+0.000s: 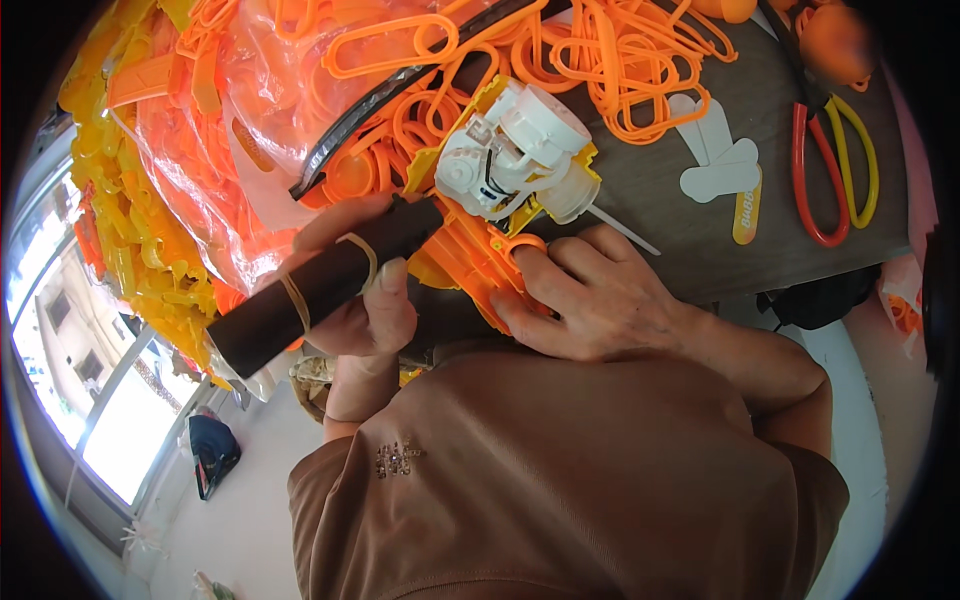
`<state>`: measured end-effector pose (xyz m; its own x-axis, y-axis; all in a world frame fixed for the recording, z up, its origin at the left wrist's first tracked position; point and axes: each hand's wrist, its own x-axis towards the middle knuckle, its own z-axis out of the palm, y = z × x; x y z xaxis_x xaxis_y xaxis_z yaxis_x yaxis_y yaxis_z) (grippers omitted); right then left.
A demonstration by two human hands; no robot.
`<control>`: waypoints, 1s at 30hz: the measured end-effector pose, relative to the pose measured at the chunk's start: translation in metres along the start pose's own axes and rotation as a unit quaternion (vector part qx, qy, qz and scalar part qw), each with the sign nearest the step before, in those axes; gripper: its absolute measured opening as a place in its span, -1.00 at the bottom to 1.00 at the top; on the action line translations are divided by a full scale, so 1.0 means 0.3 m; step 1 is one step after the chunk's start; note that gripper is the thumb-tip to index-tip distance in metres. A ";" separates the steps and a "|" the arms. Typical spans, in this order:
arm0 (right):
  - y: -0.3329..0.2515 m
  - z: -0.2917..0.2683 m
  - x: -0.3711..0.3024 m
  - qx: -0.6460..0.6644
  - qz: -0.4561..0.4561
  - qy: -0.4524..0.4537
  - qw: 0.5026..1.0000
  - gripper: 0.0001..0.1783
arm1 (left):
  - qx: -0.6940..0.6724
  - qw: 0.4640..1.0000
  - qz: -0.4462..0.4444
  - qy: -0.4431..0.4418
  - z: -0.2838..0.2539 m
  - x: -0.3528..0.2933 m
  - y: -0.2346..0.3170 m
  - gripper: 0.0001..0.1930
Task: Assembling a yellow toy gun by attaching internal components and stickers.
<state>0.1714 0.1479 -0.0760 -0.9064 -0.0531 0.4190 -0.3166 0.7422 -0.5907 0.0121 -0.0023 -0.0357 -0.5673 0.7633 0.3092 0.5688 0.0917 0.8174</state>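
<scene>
My left hand (365,320) is closed round a thick, dark, rod-shaped tool (290,310) with two tan rubber bands on it. The tool's narrower end points up to the right, close to an opened plastic toy (515,150). White mechanical parts and a round white drum sit in the toy's yellow casing, and a thin white stick juts from its right side. Below, an orange slatted plastic part (470,250) joins the toy. My right hand (600,295) grips this orange part, fingers curled beside its ring-shaped piece. The tool's tip is partly hidden.
Orange plastic loops (640,70) pile up behind the toy. Clear bags of orange parts (190,170) and yellow pieces (120,230) fill the left. White rounded cutouts (715,150) and red-and-yellow-handled pliers (822,180) lie on the dark tabletop (680,270) at right.
</scene>
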 end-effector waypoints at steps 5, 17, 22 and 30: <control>0.003 -0.006 -0.002 0.001 -0.006 -0.014 1.000 -0.65 | -0.035 0.999 -0.015 0.024 0.026 0.003 0.009 -0.54; -0.021 -0.006 0.001 -0.035 0.023 0.005 0.999 -0.65 | 0.032 0.998 0.004 0.055 0.034 -0.002 0.044 -0.66; -0.031 -0.021 0.001 -0.039 -0.006 -0.041 0.998 -0.59 | 0.012 0.997 0.004 0.071 0.043 0.003 0.047 -0.72; -0.048 -0.049 0.004 -0.008 0.003 -0.035 0.999 -0.52 | -0.078 0.991 0.026 0.101 0.062 -0.005 0.029 -0.73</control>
<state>0.1790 0.1471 -0.0568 -0.9260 -0.0952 0.3652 -0.3068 0.7535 -0.5815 0.0288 0.0092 -0.0381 -0.6566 0.6186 0.4315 0.5107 -0.0564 0.8579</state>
